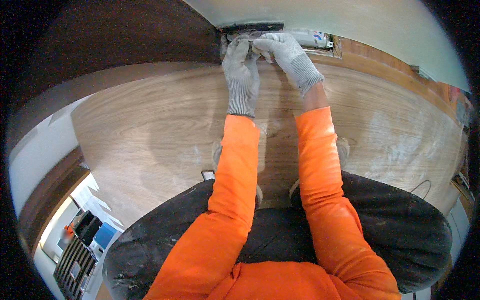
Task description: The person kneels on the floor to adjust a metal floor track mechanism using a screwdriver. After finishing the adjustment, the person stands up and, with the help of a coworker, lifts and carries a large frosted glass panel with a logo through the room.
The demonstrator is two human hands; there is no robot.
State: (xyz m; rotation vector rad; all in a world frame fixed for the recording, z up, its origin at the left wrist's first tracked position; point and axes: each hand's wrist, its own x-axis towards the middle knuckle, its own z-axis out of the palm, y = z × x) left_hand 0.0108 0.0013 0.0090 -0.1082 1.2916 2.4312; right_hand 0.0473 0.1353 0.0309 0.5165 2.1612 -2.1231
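Grey-gloved hands [286,52] (at oblong recess [336,47])

left hand [241,61] and right hand [282,51] wear grey knit gloves [239,72] with ribbed cuffs [242,97]; orange long-sleeved top [280,280], pale-smudged black trousers [400,227].

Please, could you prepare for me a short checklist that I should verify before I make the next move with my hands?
1. Left hand covered by a grey knitted glove up to the orange sleeve: ok.
2. Right hand gloved the same way: not ok; a bare strip of wrist shows below the cuff.
3. Both hands at the narrow rectangular opening with the black strip along its top: ok.
4. Firm grip: cannot tell; the gloves hide what the fingers hold.
5. Brown wood-grain surface clean: not ok; whitish smears at right.
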